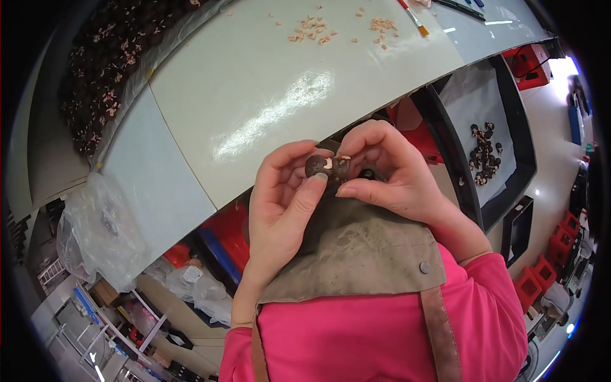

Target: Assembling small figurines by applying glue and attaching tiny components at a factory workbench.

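We find the left hand (283, 200) and right hand (398, 172) half-closed, pinching a dark-brown, rounded, plastic-looking piece (339, 169); slackened fingertips could drop it towards six o'clock

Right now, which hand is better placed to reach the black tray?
Probably the right hand: the tray is off to that side, nearer it. The left hand is farther away, gripping the brown piece.

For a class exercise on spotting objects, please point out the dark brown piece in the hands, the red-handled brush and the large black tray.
Dark brown piece (335, 169): head view, near its middle.
Red-handled brush (409, 12): head view, on the handle.
Large black tray (523, 137): head view, on its right wall.
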Motion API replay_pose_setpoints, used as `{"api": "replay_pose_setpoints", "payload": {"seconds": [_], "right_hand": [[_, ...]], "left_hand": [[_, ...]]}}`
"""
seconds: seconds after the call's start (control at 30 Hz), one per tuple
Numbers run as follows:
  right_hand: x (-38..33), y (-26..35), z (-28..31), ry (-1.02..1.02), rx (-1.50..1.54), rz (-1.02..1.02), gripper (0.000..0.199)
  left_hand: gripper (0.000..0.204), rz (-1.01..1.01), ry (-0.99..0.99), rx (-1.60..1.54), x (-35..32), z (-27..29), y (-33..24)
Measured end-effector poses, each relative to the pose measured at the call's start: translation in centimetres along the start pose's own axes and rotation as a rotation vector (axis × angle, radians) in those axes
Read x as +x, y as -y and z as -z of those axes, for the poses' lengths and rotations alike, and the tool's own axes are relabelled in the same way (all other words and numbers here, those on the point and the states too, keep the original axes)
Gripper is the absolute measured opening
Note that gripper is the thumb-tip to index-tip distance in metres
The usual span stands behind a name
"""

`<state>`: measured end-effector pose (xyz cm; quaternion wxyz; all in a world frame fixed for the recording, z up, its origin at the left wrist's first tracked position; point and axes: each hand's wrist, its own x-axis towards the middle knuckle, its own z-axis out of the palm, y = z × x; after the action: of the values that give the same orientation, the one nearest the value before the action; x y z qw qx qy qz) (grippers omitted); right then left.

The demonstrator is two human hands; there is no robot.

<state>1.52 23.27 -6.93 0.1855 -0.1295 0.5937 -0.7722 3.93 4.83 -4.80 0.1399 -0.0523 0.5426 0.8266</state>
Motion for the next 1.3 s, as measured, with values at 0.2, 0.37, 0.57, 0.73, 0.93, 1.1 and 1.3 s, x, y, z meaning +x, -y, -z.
{"api": "replay_pose_setpoints", "payload": {"seconds": [0.2,0.37,0.57,0.73,0.93,1.1,1.3], "right_hand": [[-2.1,-1.4,0.0,0.002,0.198,-0.069,0.041],[-2.7,-2.1,0.6,-0.009,0.188,-0.086,0.039],[-3.0,-2.9,0.7,-0.033,0.105,-0.054,0.034],[-3.3,-3.1,0.4,-0.023,0.078,-0.07,0.032],[-3.7,-3.0,1.3,-0.03,-0.036,-0.015,0.031],[-3.7,-2.9,1.2,-0.076,-0.176,0.026,0.033],[-3.2,-2.7,1.3,-0.049,-0.287,0.117,0.033]], "left_hand": [[0.032,0.065,-0.005,0.032,-0.9,-0.6,1.3],[0.03,0.102,-0.019,0.048,-1.0,-0.9,2.3],[0.032,0.113,-0.005,0.016,-0.8,-0.5,3.1],[0.032,0.105,0.011,0.008,-1.2,-0.2,3.3],[0.033,0.073,0.014,0.045,-1.0,-1.0,3.5],[0.033,0.032,0.06,0.076,-0.8,-1.1,3.4],[0.033,0.014,0.094,0.022,-0.6,-0.8,3.1]]}}
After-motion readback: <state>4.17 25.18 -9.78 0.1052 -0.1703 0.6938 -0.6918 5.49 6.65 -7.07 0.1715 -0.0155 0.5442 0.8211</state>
